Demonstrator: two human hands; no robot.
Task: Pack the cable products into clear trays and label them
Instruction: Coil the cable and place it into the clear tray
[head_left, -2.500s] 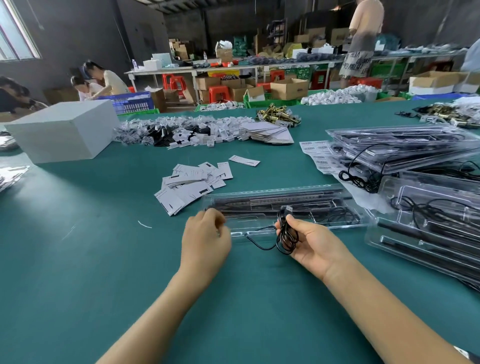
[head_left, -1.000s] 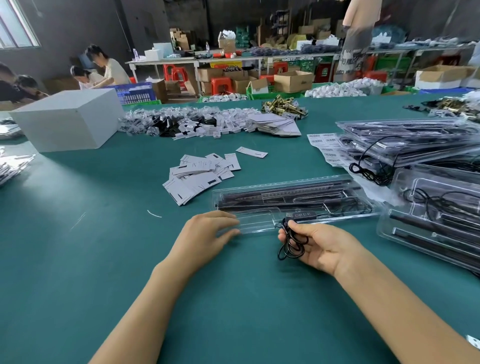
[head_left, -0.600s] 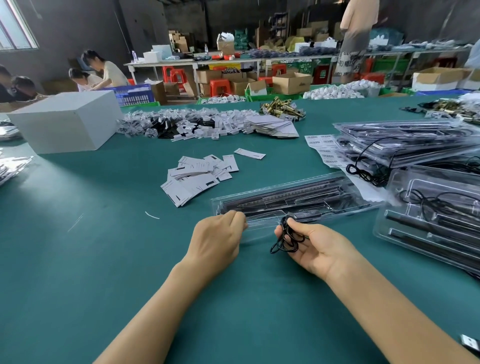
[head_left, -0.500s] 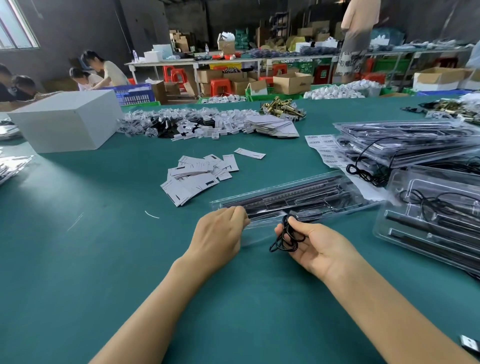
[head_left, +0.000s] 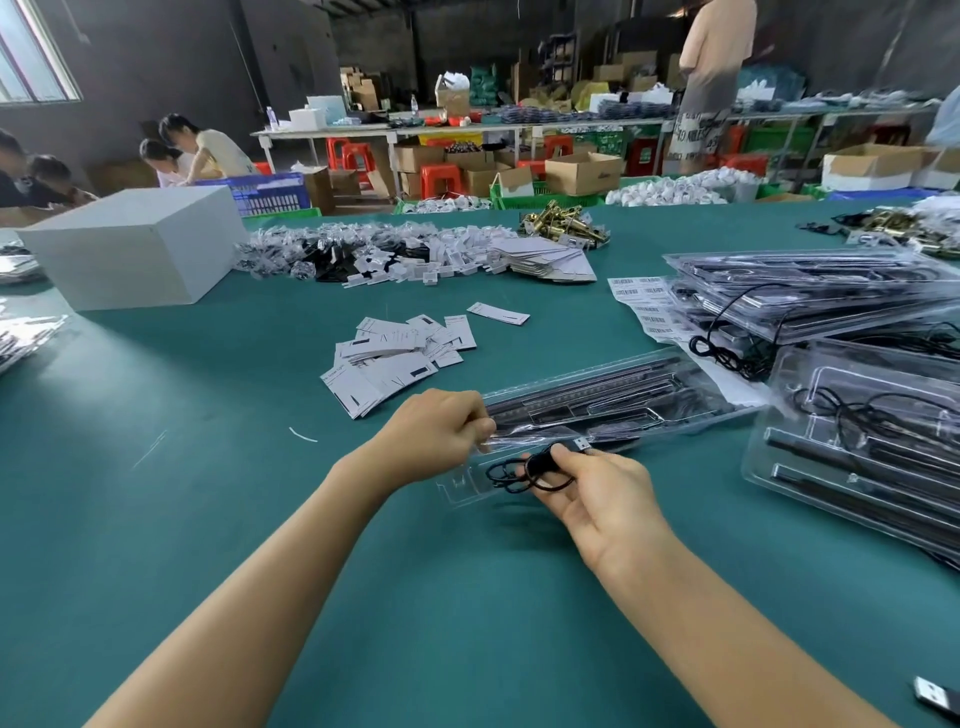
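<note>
A long clear tray (head_left: 613, 402) with black bars inside lies on the green table in front of me, its hinged lid raised at the near edge. My left hand (head_left: 436, 434) pinches that lid's near left corner. My right hand (head_left: 592, 493) holds a coiled black USB cable (head_left: 524, 470) between thumb and fingers, its silver plug (head_left: 583, 443) pointing toward the tray. The coil hangs over the tray's near left end. A loose pile of white labels (head_left: 395, 358) lies just beyond the tray on the left.
Stacks of filled clear trays (head_left: 831, 291) and open ones (head_left: 872, 447) crowd the right side, with barcode sheets (head_left: 644, 301) beside them. A white box (head_left: 130, 244) stands far left. Small bagged parts (head_left: 384, 249) spread across the back. Other people work behind.
My left hand has lifted the tray's lid higher at the near corner. My right hand has brought the coiled cable lower and closer over the tray's near left end.
</note>
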